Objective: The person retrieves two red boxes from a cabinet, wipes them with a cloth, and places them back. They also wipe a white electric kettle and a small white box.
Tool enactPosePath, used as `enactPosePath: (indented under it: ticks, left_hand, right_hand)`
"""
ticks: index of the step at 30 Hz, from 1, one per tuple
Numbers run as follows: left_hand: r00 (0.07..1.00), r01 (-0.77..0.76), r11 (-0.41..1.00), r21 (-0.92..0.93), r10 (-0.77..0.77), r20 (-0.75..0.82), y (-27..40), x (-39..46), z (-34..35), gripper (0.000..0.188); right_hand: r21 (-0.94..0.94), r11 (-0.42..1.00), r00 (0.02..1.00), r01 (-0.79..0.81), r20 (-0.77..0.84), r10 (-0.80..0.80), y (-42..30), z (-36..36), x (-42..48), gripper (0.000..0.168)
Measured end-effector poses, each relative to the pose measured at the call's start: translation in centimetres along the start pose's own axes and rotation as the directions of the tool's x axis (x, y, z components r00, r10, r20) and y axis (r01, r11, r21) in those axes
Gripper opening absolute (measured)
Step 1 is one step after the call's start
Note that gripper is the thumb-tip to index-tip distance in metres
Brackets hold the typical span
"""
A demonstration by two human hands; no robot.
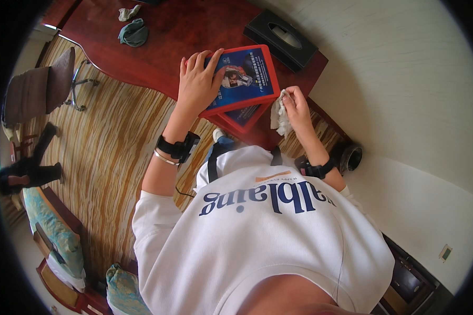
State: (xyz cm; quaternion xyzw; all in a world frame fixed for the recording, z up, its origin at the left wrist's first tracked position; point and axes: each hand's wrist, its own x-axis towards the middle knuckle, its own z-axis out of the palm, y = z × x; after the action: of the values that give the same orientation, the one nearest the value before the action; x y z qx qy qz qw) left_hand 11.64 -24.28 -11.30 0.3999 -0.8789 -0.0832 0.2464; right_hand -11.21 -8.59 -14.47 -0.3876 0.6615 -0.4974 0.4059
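Note:
Near the edge of the dark red wooden desk (157, 59), my left hand (199, 80) lies on a red-framed box with a blue printed front (246, 92), its fingers spread over the upper left part. That front bears a picture and writing. Beneath it sits a second red box (246, 118), turned at an angle and mostly covered. Beside the upper box's lower right corner, my right hand (295, 104) pinches a crumpled white cloth or tissue (282, 116), which hangs down from the fingers. Each wrist wears a black strapped device.
A black tissue box (280, 39) stands at the desk's wall-side edge. A green cloth (134, 33) and a crumpled pale cloth or tissue (129, 13) lie farther along. On the floor are an office chair (43, 86) and a dark bin (351, 158). Another person in dark clothes (31, 169) is at far left.

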Motion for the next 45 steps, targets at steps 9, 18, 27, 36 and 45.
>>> enactPosePath:
  ticks: [9, 18, 27, 36, 45]
  left_hand:
    - [1.000, 0.020, 1.000, -0.006, -0.020, 0.006, 0.2, 0.0, -0.2, 0.046]
    - [0.998, 0.068, 0.996, -0.052, -0.069, -0.004, 0.5, -0.2, -0.4, 0.047]
    - [0.901, 0.316, 0.875, -0.366, -0.397, -0.172, 0.3, -1.9, 0.5, 0.073]
    - [0.770, 0.423, 0.039, -0.905, -0.542, 0.337, 1.2, -4.6, 0.8, 0.088]
    - [0.664, 0.437, -0.035, -0.899, -0.661, 0.348, 1.4, -5.2, 2.4, 0.090]
  right_hand:
    - [-0.070, 0.996, 0.949, 0.050, 0.313, -0.025, -2.2, -1.4, 9.5, 0.004]
    - [-0.134, 0.987, 0.943, 0.092, 0.330, -0.043, -2.9, -0.7, 16.3, 0.007]
    - [-0.143, 0.981, 0.979, 0.132, 0.172, -0.106, -3.5, -0.4, 12.9, 0.033]
    - [-0.520, 0.769, 0.928, 0.372, 0.199, -0.315, -7.2, 1.4, 13.4, 0.020]
    - [-0.579, 0.425, 0.718, 0.696, 0.571, -0.398, -11.7, 9.4, 11.7, 0.019]
